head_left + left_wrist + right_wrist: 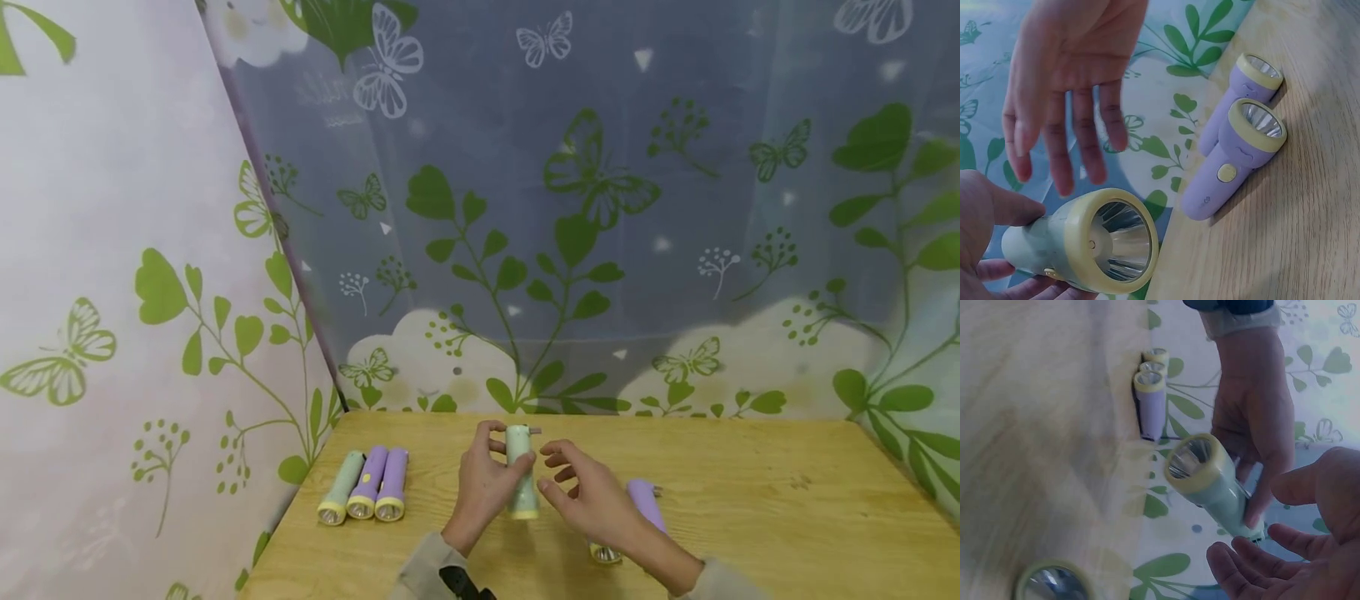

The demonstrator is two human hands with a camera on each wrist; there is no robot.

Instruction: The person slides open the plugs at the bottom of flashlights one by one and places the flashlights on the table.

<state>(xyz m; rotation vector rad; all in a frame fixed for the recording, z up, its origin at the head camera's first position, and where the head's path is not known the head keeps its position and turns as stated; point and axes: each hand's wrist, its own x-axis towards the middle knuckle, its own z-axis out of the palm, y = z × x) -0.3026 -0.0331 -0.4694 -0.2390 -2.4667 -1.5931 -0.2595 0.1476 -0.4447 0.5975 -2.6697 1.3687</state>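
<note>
Left hand (483, 483) and right hand (596, 500) flanked above table (765, 483)

In the left hand's fingers, the held flashlight (520, 446) sits just left of the right hand's fingertips. Left of those gripping fingers, three flashlights (368, 483) lie side by side on the table, lamp ends toward the near edge. Right of them, partly hidden by the right hand, lie two more flashlights (1210, 187). Beyond all fingers rises the backdrop (712, 67).

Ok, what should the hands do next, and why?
Maybe the right hand should push in the small prong: it sticks out at the tail of the green flashlight, which the left hand grips, and the right hand is close by, holding nothing.
</note>
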